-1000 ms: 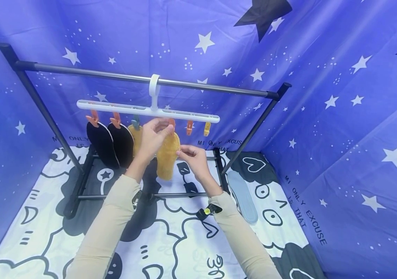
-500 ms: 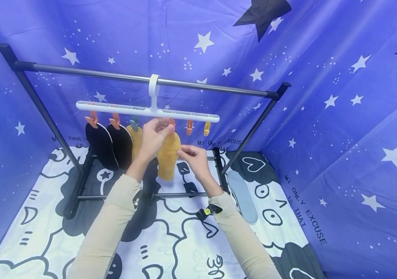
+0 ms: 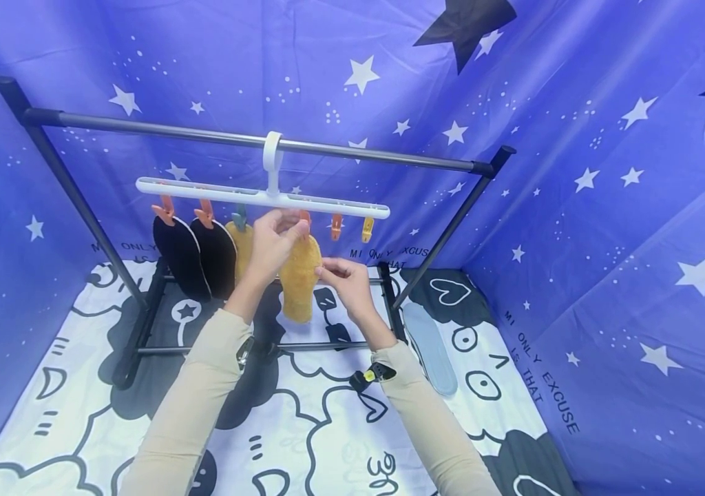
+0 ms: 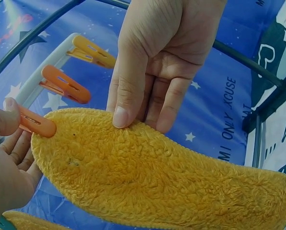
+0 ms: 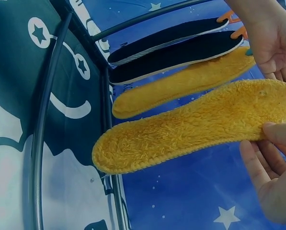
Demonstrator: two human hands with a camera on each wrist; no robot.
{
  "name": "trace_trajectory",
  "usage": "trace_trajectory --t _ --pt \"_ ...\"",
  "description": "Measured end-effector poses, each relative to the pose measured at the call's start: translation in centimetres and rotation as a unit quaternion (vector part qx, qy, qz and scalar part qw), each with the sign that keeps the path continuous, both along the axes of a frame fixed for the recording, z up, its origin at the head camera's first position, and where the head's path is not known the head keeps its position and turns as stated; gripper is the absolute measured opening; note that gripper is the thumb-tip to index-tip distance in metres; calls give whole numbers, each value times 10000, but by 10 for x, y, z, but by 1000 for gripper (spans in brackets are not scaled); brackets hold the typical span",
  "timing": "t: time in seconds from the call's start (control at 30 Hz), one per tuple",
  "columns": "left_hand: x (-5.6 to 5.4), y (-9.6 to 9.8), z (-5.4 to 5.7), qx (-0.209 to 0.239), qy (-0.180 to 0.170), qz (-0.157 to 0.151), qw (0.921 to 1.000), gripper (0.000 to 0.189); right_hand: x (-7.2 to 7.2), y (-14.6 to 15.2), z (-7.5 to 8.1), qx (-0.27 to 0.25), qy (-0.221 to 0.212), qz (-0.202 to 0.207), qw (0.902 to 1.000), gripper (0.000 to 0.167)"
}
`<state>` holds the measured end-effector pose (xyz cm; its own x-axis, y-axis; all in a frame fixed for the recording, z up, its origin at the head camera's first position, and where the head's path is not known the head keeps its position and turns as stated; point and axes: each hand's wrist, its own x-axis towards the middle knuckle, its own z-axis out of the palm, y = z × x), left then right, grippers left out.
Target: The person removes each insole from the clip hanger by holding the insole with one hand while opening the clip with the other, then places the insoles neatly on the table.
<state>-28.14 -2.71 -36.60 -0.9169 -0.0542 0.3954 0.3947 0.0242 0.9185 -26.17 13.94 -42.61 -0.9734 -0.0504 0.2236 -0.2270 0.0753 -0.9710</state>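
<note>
A fuzzy yellow insole hangs from an orange clip on the white hanger. My left hand pinches that clip, thumb on its handle in the left wrist view. With thumb and fingers, my right hand holds the insole's side edge near its upper end. The clip's jaws meet the insole's top edge. Left of my hands, another yellow insole hangs from a teal clip, partly hidden by my left hand in the head view. Two black insoles hang further left from orange clips.
The hanger hooks over the top bar of a black rack. An orange clip and a yellow clip hang at its right end without insoles. A grey-blue insole lies on the patterned cloth right of the rack.
Both hands keep nearly the same place and hold. The lower end of the yellow insole has swung slightly to the right.
</note>
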Motion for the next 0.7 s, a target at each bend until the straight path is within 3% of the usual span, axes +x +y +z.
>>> trace_trajectory --t 0.7 --pt "3 3 2 73 88 130 9999 19 0 2 -1 -34 60 96 9999 21"
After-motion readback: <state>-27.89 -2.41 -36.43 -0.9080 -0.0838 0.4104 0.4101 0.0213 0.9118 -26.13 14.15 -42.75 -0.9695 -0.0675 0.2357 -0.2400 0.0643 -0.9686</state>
